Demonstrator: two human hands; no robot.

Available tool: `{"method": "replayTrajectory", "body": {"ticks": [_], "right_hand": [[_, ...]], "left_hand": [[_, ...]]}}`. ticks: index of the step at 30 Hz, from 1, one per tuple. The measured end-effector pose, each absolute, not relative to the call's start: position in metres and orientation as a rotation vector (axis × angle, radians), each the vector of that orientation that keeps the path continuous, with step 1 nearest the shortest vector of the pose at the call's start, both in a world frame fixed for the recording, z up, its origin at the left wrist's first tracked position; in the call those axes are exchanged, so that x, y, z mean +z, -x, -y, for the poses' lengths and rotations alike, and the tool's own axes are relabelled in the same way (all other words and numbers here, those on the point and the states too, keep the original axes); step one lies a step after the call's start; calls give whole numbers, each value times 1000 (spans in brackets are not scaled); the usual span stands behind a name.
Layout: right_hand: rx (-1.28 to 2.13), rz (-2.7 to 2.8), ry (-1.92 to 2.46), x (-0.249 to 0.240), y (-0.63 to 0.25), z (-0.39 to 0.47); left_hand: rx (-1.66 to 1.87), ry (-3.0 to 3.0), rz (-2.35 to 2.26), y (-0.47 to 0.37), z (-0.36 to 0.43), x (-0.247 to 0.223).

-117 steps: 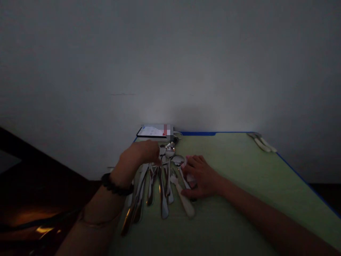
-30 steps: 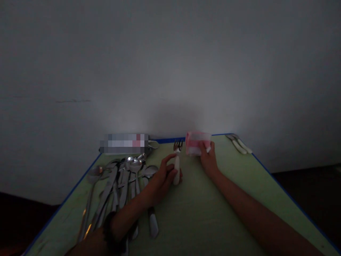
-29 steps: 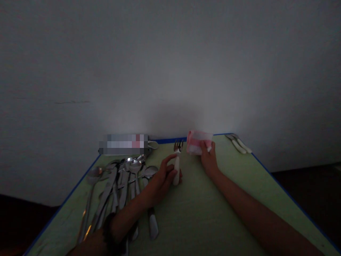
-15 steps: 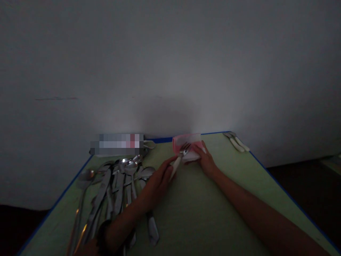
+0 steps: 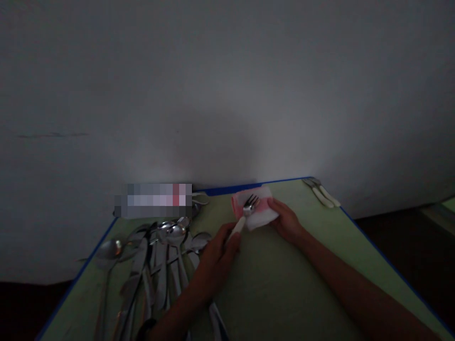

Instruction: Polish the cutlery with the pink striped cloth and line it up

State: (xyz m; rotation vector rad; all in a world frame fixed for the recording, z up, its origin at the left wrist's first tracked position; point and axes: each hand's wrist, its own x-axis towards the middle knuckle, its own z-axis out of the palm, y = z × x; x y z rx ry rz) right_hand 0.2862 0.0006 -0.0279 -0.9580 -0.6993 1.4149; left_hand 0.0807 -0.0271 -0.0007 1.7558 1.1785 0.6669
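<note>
lt dim | gray wall (image 5: pixel 227 71), scuff (image 5: pixel 53 135) | grn tbl (image 5: pixel 280 289), blue edge (image 5: pixel 231 189) | flr (image 5: pixel 401 237) dark

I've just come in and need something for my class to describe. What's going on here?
A person's left hand holds a white-handled fork, tines up, while the right hand holds a folded pink-and-white cloth. The tines show against the cloth; whether they touch is hard to tell. Spoons and knives lie jumbled on the left of the green table, and two more white-handled utensils lie side by side at its far right corner.
</note>
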Motion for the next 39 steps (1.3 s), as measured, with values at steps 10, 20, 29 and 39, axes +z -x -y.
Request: {"method": "replayTrajectory", "body": {"ticks": [10,20,29,39], "right_hand": [[1434,770,887,-25,-289,-3],[1543,730,672,-30,-284,-6],[1642,696,532,-34,-273,2],[1666,747,538,-35,-267,7]], "left_hand": [[645,-1843,-1162,-82,25,-2],[675,-1812,-1141,-83,26,-3],[714,-1778,-1151,-85,28,-3],[547,-1936,-1104,-83,29,-6]]}}
